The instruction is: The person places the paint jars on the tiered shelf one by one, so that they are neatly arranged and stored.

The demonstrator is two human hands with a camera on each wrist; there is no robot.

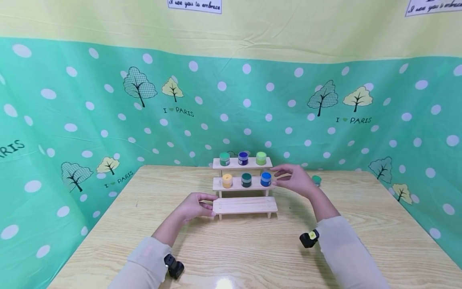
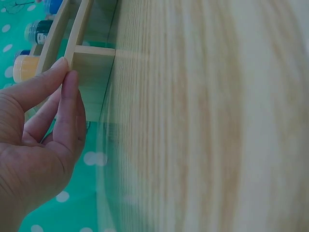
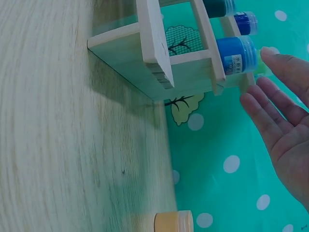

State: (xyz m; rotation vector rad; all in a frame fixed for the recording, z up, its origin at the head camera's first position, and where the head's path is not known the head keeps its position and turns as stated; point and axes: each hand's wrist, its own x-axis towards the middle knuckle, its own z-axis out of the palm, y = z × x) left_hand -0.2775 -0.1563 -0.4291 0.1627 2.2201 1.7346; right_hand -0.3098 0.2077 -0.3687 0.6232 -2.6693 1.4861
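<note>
A three-tier wooden stand stands on the table. My left hand pinches the left end of its lowest shelf between thumb and fingertips, as the left wrist view shows. On the middle shelf are a yellow-orange jar, a dark green jar and a blue jar. The top shelf carries a green jar, a dark blue jar and a light green jar. My right hand is at the stand's right side, fingers extended beside the blue jar.
Behind my right wrist, a green-lidded jar stands on the wooden table. An orange jar shows at the bottom of the right wrist view. A polka-dot cloth hangs behind the table.
</note>
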